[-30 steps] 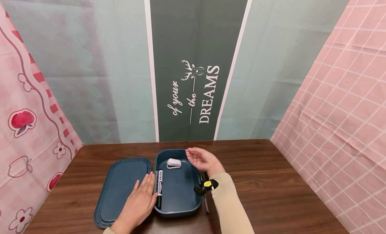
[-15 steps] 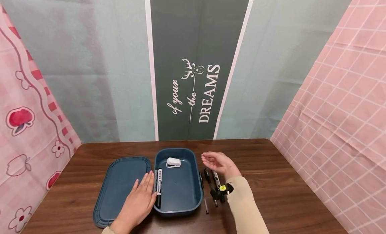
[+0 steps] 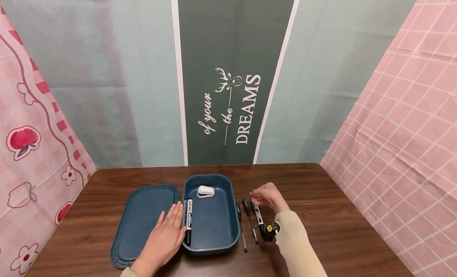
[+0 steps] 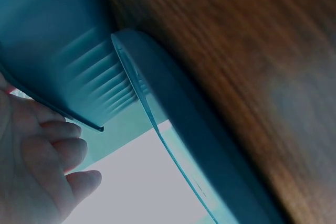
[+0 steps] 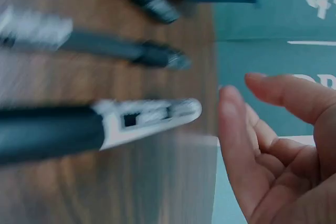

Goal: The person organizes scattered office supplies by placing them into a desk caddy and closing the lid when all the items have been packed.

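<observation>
My left hand [image 3: 165, 234] rests with nearly straight fingers along the left wall of a dark blue box [image 3: 214, 239]; in the left wrist view its fingertips are at the box's rim. Inside the box lie a black-and-white marker [image 3: 189, 215], beside the left wall, and a small white stapler [image 3: 206, 191] at the back. My right hand [image 3: 269, 197] is over the far end of another black-and-white marker [image 3: 258, 214] on the table. In the right wrist view, that hand's thumb and fingers [image 5: 233, 124] are apart, with nothing between them, just beyond the marker's white end [image 5: 157, 119].
A dark blue lid [image 3: 143, 217] lies on the brown table [image 3: 342, 233] left of the box. Two slim black pens, one nearer the box [image 3: 241, 229] and one in the middle [image 3: 250, 221], lie between box and marker. Fabric curtains [image 3: 400, 122] enclose the table.
My right hand has moved from over the box's right edge to the right, past the two pens, and down to the loose marker. My left hand has stayed put.
</observation>
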Action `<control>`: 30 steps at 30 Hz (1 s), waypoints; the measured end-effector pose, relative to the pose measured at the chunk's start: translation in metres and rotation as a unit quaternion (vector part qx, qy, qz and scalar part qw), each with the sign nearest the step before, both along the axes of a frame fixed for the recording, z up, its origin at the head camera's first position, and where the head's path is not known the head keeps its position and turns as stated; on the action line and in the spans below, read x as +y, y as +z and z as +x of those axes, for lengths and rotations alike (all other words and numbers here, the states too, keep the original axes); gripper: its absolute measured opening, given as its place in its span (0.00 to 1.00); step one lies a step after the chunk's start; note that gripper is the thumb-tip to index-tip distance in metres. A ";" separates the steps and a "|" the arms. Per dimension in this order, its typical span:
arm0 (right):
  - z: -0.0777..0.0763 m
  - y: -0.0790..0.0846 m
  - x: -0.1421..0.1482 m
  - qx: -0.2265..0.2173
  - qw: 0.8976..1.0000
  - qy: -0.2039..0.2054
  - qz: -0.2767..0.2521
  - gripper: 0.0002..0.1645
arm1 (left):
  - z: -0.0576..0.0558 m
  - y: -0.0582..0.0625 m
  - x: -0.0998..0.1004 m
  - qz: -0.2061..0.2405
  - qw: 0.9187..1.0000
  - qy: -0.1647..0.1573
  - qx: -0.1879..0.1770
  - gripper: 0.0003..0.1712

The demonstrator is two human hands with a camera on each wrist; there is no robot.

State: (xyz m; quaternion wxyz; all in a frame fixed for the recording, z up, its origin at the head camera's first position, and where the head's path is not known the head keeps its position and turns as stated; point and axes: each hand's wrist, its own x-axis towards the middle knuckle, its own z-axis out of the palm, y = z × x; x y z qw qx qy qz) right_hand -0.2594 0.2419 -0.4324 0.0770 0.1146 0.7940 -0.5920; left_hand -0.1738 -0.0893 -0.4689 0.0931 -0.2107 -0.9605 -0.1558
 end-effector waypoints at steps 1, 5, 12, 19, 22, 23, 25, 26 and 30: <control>0.001 -0.002 0.001 0.010 0.999 -0.003 0.043 0.08 | 0.000 0.000 0.000 0.001 1.000 0.000 0.001 0.32; 0.005 -0.008 0.002 0.042 0.978 -0.015 0.205 0.08 | -0.001 -0.002 0.002 0.006 1.000 -0.003 0.006 0.33; 0.006 -0.010 -0.002 0.044 0.936 0.007 0.348 0.17 | -0.002 -0.003 0.002 0.009 1.000 -0.001 0.002 0.33; 0.006 -0.014 -0.006 0.029 0.928 0.018 0.372 0.23 | -0.002 -0.001 0.001 0.009 1.000 -0.002 -0.008 0.33; 0.006 -0.017 -0.008 0.030 0.930 0.021 0.364 0.22 | -0.001 -0.001 0.000 0.011 1.000 -0.003 -0.010 0.33; 0.006 -0.018 -0.009 0.032 0.931 0.025 0.363 0.20 | -0.001 -0.001 -0.001 0.012 1.000 -0.003 -0.011 0.33; 0.005 -0.019 -0.010 0.034 0.931 0.033 0.362 0.17 | 0.001 -0.001 -0.002 0.012 1.000 -0.003 -0.011 0.33; 0.005 -0.020 -0.011 0.036 0.930 0.037 0.363 0.17 | 0.001 -0.001 -0.003 0.012 1.000 -0.002 -0.011 0.33; 0.003 -0.021 -0.011 0.034 0.928 0.037 0.370 0.15 | 0.001 0.000 -0.002 0.016 1.000 -0.003 -0.002 0.33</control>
